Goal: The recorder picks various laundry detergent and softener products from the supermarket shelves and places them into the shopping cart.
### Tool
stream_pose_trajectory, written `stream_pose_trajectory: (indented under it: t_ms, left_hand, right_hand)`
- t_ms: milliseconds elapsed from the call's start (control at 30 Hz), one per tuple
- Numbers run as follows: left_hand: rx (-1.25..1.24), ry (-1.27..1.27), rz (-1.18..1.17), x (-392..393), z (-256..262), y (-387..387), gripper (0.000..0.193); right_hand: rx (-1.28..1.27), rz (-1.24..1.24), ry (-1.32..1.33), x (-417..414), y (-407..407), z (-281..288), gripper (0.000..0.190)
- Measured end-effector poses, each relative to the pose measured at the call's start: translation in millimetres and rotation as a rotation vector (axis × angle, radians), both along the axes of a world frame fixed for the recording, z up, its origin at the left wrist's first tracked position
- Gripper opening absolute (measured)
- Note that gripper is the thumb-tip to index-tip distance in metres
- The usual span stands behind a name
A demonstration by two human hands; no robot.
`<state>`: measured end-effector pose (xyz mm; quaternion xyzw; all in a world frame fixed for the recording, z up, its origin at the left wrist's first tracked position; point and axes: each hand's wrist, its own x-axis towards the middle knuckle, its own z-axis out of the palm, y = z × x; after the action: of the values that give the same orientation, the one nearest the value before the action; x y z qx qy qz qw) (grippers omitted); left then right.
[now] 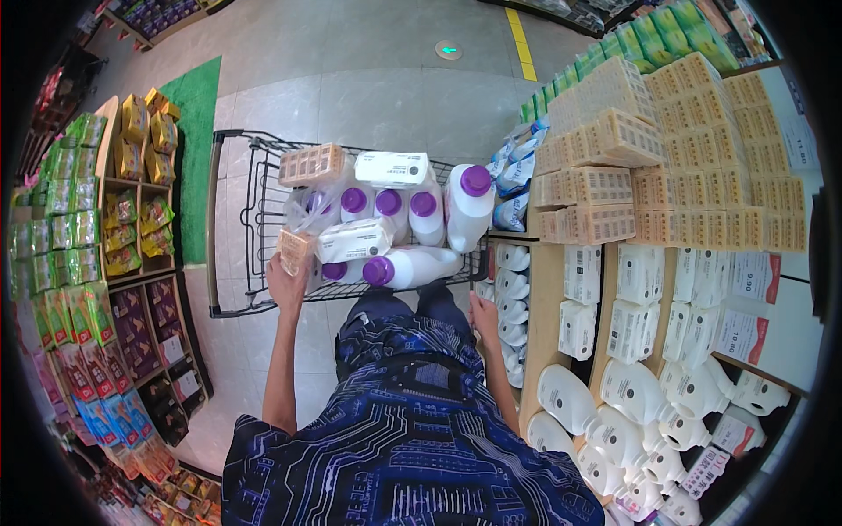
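Observation:
My left hand (287,276) grips a tan pack (296,250) in clear plastic wrap at the near left of a black wire shopping cart (253,227). Beside the cart's near right corner, my right hand (485,314) has curled fingers, and I see nothing in it. White bottles with purple caps fill much of the cart; one large bottle (470,210) leans at the right, and another (424,266) lies on its side in front. Two white wrapped packs (392,169) (355,240) rest on the bottles. A larger tan wrapped block (311,164) sits at the far left.
Tan wrapped blocks (691,151) are stacked on the right-hand display, above shelves of white packs (579,273) and white bottles (631,388). Blue-and-white bags (516,172) stand by the cart's right end. Snack shelves (141,279) line the left, beside a green mat (197,164).

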<state>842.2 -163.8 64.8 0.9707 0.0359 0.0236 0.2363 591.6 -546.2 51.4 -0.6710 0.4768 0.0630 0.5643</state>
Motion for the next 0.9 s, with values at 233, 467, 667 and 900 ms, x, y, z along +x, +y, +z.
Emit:
stream_pose_trajectory:
  t_ms: [233,467,667,900]
  left_hand:
    - [0.071,0.174,-0.111,-1.6,-33.1,41.5,0.091]
    - [0.138,0.166,-0.101,5.3,-44.1,36.2,0.097]
    - [0.003,0.257,-0.161,17.8,-41.7,48.1,0.076]
    - [-0.308,0.399,-0.171,28.6,-22.5,63.9,0.074]
  right_hand:
    - [-0.112,0.206,0.004,24.5,49.5,3.8,0.047]
    - [-0.159,0.330,0.091,29.7,73.4,6.3,0.042]
    - [-0.155,0.313,0.030,37.4,84.5,9.4,0.039]
    - [-0.210,0.258,-0.070,41.9,81.1,28.9,0.032]
